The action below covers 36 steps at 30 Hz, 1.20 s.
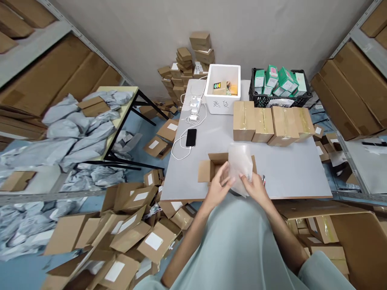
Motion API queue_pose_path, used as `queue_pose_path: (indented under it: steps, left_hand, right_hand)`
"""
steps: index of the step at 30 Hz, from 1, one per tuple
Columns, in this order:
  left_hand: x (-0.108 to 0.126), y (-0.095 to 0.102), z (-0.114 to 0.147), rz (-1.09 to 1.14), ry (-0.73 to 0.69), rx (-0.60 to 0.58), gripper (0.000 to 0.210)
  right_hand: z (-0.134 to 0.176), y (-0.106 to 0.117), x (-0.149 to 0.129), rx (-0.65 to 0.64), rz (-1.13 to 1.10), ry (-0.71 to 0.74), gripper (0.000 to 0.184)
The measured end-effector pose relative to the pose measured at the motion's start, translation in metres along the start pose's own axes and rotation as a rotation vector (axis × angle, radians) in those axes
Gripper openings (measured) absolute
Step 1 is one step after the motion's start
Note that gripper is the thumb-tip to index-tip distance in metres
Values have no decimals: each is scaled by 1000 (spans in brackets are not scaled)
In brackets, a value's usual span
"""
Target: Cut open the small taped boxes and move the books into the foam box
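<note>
Over the near edge of the table, my right hand [256,188] pinches a whitish, translucent plastic wrap [240,163] that looks like a bubble-wrap pouch. It stands roughly upright in front of me; whether anything is inside cannot be made out. My left hand [218,186] is beside its left edge, fingers apart and curved, the tips close to the plastic. Behind both hands sits an open cardboard box [205,171] with its flaps spread, partly hidden by the wrap. A small red and dark object [263,179] lies just right of my right hand.
Several taped cartons [244,121] line the table's right side, before a black crate [279,100] of green boxes and a white bin [222,105]. A phone [191,137] lies with a white cable [181,137]. Opened boxes [154,241] cover the left floor; a large carton [359,245] stands right.
</note>
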<state>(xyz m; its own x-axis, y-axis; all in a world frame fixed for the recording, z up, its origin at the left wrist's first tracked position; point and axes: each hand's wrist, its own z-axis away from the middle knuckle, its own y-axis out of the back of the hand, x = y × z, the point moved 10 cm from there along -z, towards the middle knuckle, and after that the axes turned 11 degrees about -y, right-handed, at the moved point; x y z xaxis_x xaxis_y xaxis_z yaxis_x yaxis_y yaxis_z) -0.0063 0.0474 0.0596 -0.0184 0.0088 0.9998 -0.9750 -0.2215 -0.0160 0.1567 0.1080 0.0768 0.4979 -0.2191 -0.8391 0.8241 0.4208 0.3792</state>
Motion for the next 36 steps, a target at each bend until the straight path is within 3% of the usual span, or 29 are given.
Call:
queue_pose_path:
  steps: [3,6,9,12,15,20,25,29,33,36]
  left_hand:
    - [27,-20,9,53,-46,-72,96]
    - [32,-7,12,51,-12,68,77]
    - [11,17,15,157,150,212,57]
    - [-7,32,18,291,248,298,59]
    - [-9,30,19,357,244,264,66]
    - [-4,20,19,264,189,189,65]
    - [-10,25,17,209,188,204,67]
    - [-8,28,17,264,210,237,67]
    - [-1,23,14,293,214,235,69]
    - [2,26,11,272,207,274,68]
  right_hand:
    - [21,-22,-34,-3,219,143,43]
    - [42,-38,-59,-40,292,277,57]
    - [52,-37,-68,-126,302,363,71]
    - [43,-16,-67,-91,251,364,67]
    - [32,1,-62,49,247,333,70]
    - [25,-5,-50,123,272,311,63]
    - [17,10,-45,248,310,341,23]
    - [11,23,-43,258,273,354,18]
    - [14,17,-42,294,326,336,37]
    - [11,14,-37,304,270,328,17]
